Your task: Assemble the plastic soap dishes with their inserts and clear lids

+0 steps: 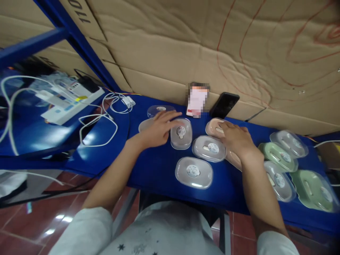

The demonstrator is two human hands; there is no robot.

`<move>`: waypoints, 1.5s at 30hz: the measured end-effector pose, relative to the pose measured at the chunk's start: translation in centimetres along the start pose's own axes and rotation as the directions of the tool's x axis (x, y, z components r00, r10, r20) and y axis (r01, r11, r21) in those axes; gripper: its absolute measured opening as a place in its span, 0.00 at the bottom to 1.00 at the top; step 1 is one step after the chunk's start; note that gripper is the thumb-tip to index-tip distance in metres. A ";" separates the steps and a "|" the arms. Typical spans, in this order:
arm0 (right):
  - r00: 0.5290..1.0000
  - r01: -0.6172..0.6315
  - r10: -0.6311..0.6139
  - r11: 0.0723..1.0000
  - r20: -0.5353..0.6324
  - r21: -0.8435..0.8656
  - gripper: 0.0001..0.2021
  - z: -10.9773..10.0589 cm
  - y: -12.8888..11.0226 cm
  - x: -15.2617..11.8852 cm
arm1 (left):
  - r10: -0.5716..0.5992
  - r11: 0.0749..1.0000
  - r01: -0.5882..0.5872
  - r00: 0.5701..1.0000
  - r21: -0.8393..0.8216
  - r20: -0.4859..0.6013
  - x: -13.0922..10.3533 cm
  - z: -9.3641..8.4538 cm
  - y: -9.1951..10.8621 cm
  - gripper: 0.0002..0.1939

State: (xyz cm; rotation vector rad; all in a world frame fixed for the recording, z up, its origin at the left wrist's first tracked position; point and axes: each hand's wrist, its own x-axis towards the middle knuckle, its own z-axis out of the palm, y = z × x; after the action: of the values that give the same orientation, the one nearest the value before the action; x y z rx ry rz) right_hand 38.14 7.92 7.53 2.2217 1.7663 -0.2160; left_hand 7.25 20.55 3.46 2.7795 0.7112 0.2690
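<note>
My left hand (159, 129) is open, its fingers spread, over the left boxes. Its fingertips reach the edge of an upright-set clear-lidded box (181, 136) with a round label. Partly under that hand lie a pale box (145, 124) and a clear lid (154, 111). My right hand (236, 138) closes its bent fingers on the right end of a pink clear-lidded box (214, 126). Another pink box (233, 159) is mostly hidden beneath that hand. Between the hands sits a grey clear-lidded box (209, 148); nearer me lies a labelled clear lid or box (193, 172).
At right are green boxes (281, 157) (309, 189), a grey box (278, 180) and a clear lid (290, 143). A lit phone (197, 101) and a dark phone (225, 104) lean on cardboard (164, 53). A power strip (73, 102) and white cables (99, 117) lie left.
</note>
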 end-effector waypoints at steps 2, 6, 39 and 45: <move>0.999 -0.036 0.037 0.999 0.009 -0.030 0.30 0.1 0.4 -0.1 | 0.075 0.997 -0.074 0.992 -0.014 0.104 -0.3 0.4 1.2 0.43; 0.997 -0.073 0.073 0.997 -0.001 -0.023 0.29 -0.1 1.4 0.3 | 0.056 0.998 -0.054 0.987 -0.018 0.152 -1.1 1.1 1.7 0.41; 0.992 -0.034 0.041 0.997 0.118 -0.064 0.27 -1.2 2.3 0.4 | 0.258 0.951 -0.285 0.945 -0.121 -0.200 -1.3 2.6 3.1 0.14; 0.973 0.226 -0.226 0.974 -0.038 -0.002 0.20 -2.7 -1.1 -4.9 | -0.087 0.994 0.053 0.915 -0.094 -0.393 -1.4 0.4 2.8 0.13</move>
State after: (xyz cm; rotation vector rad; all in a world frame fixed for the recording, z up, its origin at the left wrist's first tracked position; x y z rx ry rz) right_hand 35.78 4.49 11.35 2.0360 2.0401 -0.2244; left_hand 7.44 17.41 3.71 2.6376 0.8653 0.8464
